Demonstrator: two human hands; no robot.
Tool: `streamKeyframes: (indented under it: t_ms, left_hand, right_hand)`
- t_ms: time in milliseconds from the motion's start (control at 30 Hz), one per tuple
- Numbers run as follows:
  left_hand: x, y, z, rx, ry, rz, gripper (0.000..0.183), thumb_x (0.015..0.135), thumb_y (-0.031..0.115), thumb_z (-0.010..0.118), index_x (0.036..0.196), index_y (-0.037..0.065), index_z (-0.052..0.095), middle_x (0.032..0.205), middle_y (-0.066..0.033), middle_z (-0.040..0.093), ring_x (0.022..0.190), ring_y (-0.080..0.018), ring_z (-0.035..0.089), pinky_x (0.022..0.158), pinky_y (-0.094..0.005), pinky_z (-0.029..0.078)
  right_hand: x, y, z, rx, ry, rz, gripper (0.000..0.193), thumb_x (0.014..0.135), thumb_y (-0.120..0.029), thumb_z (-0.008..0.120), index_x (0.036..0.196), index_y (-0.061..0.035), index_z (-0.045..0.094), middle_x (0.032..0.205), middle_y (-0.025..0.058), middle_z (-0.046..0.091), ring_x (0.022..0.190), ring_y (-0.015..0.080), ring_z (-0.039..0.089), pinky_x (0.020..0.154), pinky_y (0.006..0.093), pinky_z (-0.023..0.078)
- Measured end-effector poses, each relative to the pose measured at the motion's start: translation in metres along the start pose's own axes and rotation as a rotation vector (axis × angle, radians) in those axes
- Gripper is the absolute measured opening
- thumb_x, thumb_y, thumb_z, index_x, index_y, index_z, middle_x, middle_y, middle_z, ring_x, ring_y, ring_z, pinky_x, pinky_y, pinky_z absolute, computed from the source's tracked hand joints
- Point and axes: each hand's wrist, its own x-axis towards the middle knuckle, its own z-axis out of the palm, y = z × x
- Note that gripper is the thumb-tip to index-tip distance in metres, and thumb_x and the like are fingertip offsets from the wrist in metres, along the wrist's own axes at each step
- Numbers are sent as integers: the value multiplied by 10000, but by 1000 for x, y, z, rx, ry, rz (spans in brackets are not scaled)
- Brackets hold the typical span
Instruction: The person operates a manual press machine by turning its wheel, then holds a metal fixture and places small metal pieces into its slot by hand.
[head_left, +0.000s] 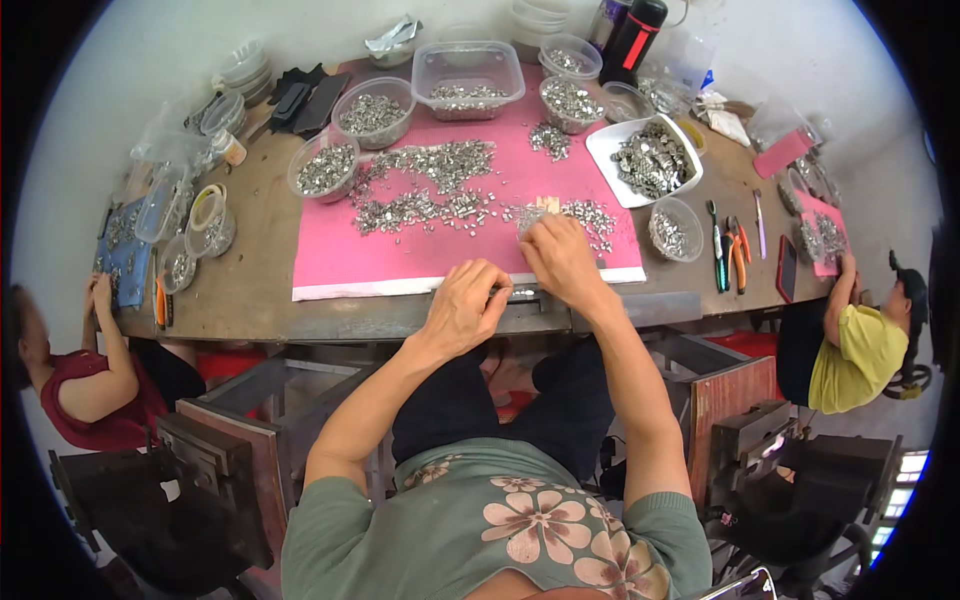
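My left hand (462,305) is at the front edge of the pink mat (400,264), its fingers curled together over a metal jig (520,297) that carries a few small silver pieces. Whatever those fingers hold is hidden. My right hand (560,258) reaches a little farther onto the mat, fingers bent down and pressed together; anything in them is too small to make out. Just beyond its knuckles lies a small tan block (548,204). Loose silver metal pieces (590,218) lie beside the right hand, and a larger spread of them (430,210) covers the mat's middle.
Clear tubs of metal pieces (372,115) line the back, with a white tray (612,175) at the right. Pliers (738,255) and a phone (786,268) lie farther right. A black flask (636,40) stands behind. People sit at the left (100,390) and right (865,350).
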Motion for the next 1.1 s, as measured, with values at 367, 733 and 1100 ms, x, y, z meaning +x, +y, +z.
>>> streamKeyframes:
  t_ms: [367,733,1100]
  left_hand:
    - [-4,5,3,77,30,41,102,833,37,692,903,43,618,850,-95,608,774,-298,580,733,-405,445]
    - [-8,12,9,52,107,26,220,816,-4,697,1030,-5,645,966,-151,647,878,-348,615,785,-413,485]
    - [25,-25,-13,224,69,77,82,882,112,692,955,86,666,877,-53,654,883,-258,606,928,-411,385]
  right_hand:
    - [-45,-46,-20,449,74,289,89,880,44,644,932,7,581,894,134,578,852,334,581,774,404,470]
    - [-46,-45,-6,370,125,177,115,867,45,656,927,2,568,909,142,578,844,345,558,781,420,460]
    - [-38,-51,-19,50,-64,35,117,849,2,668,896,-11,561,894,137,541,859,327,572,782,423,468]
